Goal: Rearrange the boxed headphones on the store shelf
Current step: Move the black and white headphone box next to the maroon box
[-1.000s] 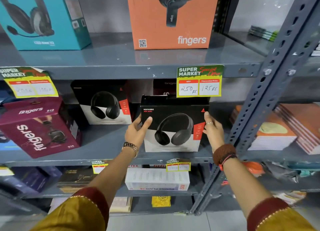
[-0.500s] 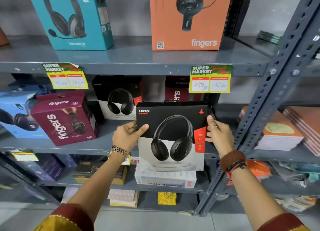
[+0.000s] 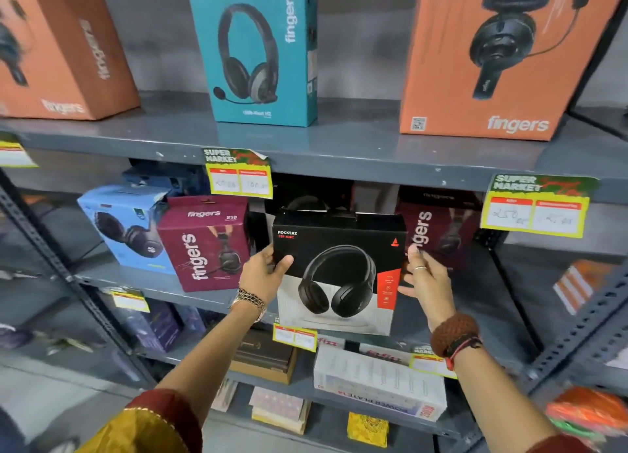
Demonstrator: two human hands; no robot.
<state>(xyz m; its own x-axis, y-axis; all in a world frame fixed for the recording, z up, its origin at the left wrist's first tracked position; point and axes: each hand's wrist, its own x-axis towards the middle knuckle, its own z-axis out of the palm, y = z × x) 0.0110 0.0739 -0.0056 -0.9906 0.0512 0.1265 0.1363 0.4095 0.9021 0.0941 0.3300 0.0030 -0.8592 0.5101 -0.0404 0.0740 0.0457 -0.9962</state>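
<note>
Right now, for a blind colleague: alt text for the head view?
A black Rockerz headphone box is held before the middle shelf, left hand gripping its left edge, right hand pressing its right side. A maroon box stands to its left.

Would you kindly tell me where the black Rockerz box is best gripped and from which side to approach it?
Grip the black Rockerz box by its two narrow vertical sides, one hand from each side. It is upright, wide and shallow, with both sides exposed; the left hand pinches its left edge, thumb on the front, and the right hand touches its right edge with straight fingers.
</note>
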